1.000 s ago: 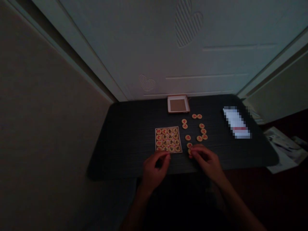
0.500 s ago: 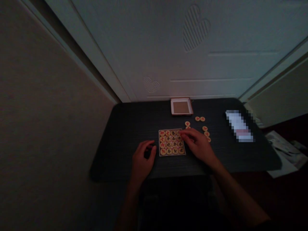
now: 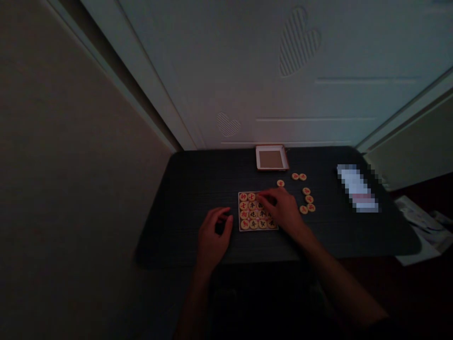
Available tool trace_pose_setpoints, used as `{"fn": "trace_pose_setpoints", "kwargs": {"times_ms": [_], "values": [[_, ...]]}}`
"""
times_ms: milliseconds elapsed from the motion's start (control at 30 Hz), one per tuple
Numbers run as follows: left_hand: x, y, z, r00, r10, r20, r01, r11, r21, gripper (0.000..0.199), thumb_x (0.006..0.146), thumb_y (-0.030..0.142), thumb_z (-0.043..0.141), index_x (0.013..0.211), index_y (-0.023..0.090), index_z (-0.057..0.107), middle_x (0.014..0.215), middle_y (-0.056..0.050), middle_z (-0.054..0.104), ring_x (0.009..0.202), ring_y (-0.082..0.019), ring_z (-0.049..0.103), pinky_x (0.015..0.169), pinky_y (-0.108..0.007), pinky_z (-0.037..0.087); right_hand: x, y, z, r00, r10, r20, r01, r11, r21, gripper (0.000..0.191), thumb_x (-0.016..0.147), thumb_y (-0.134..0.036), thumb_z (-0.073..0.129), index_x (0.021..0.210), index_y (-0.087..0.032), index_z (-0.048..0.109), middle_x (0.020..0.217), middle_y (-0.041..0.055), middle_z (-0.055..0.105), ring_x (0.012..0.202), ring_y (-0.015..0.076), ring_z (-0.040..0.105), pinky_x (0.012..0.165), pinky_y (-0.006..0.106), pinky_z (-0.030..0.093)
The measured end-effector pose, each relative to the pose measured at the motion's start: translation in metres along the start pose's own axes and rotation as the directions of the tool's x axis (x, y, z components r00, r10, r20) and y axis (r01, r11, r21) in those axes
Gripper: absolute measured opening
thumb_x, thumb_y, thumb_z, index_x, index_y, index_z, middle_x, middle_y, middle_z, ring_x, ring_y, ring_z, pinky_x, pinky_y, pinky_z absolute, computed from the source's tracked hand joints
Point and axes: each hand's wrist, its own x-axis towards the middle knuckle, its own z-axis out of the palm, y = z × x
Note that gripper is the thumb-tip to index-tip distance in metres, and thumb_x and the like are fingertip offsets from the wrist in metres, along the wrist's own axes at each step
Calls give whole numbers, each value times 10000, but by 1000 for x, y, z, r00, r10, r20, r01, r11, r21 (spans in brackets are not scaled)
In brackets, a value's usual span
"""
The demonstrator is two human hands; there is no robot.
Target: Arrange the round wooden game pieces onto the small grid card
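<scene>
Round wooden xiangqi pieces (image 3: 253, 214) with red and black characters sit in rows inside a shallow square box (image 3: 239, 219). My right hand (image 3: 283, 210) reaches over the box from the right, its thumb and forefinger pinched on a xiangqi piece (image 3: 259, 198) in the top row. That hand hides the upper right part of the box. Left of the box, my left hand (image 3: 214, 236) rests on the table with curved fingers, thumb apart, and nothing between them.
The dark table (image 3: 184, 189) stands against a white door (image 3: 247, 85). An open box lid (image 3: 257, 163) lies at the back. Several loose xiangqi pieces (image 3: 309, 199) lie to the right. Further right is a blurred-out phone-like object (image 3: 357, 188); papers (image 3: 424, 226) lie beyond the table.
My right hand has moved left along the top row, from the corner piece to the one beside it. My left hand stays beside the box. The view has shifted slightly.
</scene>
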Motion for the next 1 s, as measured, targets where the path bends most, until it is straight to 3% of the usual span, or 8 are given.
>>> {"fn": "trace_pose_setpoints", "kwargs": {"times_ms": [333,600,1000], "values": [[0,-1,1,1000,9,16,-10,1000,17,225,950,313,624,1156,235,674,1089,-56,679,878,-186,680,835,-370,579,-1,5,6,994,-16,-104,15,1000,-9,90,939,-254,665,927,-229,751,904,50,751,896,240,647,862,386,497],[1,0,1,1000,9,19,-10,1000,15,220,952,310,616,1149,229,672,1098,-58,680,889,-186,680,836,-366,577,-16,6,-1,988,-149,-44,147,988,-36,161,918,-186,658,1049,-224,742,1021,73,732,1006,254,623,962,426,479],[1,-1,1,1000,12,22,-13,999,40,220,958,306,613,1155,224,669,1097,-65,676,890,-187,676,843,-371,578,-13,3,1,992,-114,-50,111,992,-63,157,957,-226,621,1033,-235,758,983,77,734,973,262,616,927,436,491]]}}
